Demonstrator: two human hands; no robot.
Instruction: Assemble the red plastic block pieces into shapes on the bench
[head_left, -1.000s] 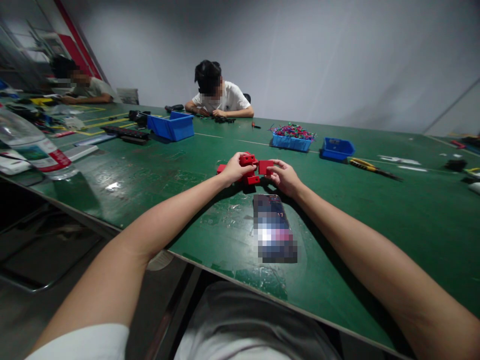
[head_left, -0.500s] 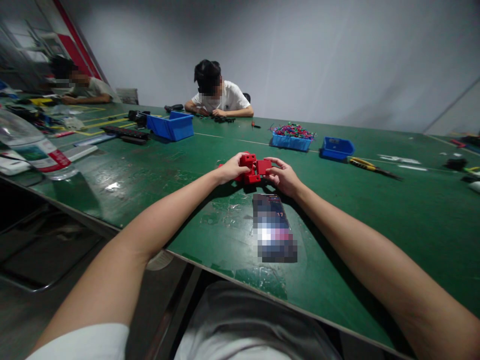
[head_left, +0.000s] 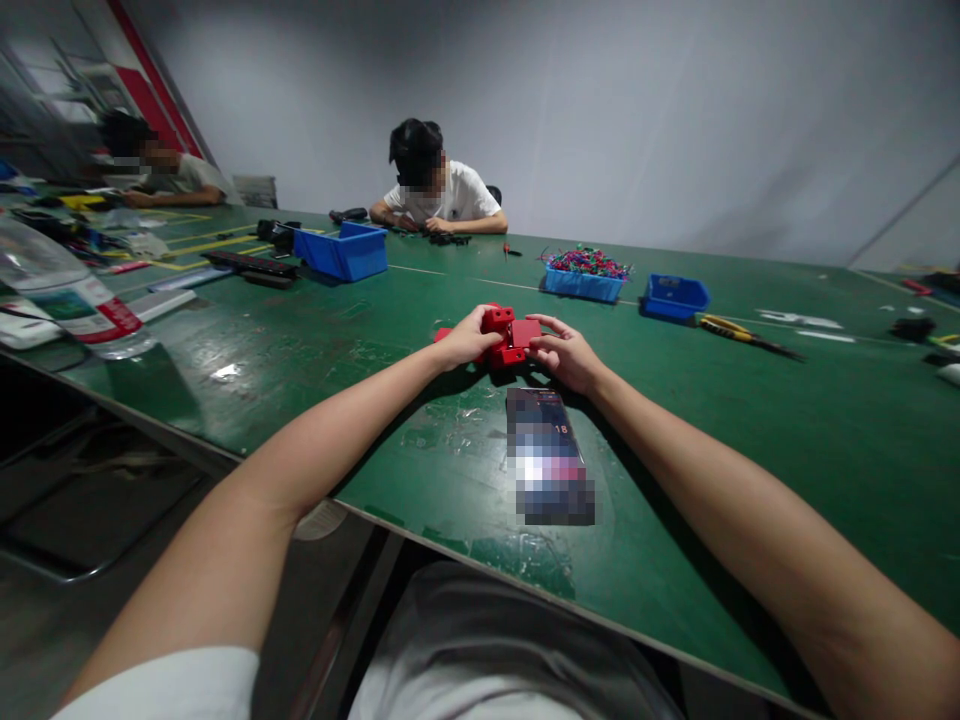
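Just above the green table [head_left: 420, 480], a red blocky part [head_left: 498, 320] with small round holes is between my two hands. My left hand [head_left: 466, 340] is closed round its left side, and a bit of red shows beyond the wrist. The fingers and thumb of my right hand [head_left: 571, 355] pinch a square red block [head_left: 525, 333], which sits against the right side of the holed part. Whether the two are joined I cannot tell. A phone [head_left: 551, 455] with a lit screen lies right below my hands.
Beyond my hands stand a blue bin of coloured wires [head_left: 585, 280], another small blue bin [head_left: 673, 298] and yellow-handled pliers [head_left: 739, 332]. To the left are a larger blue bin [head_left: 341, 252] and a plastic bottle [head_left: 75, 290]. A co-worker [head_left: 442, 190] sits across the table.
The square red block has shifted slightly left, closer against the holed part. Both hands stay in nearly the same place, still gripping. A digit on the phone screen has changed.
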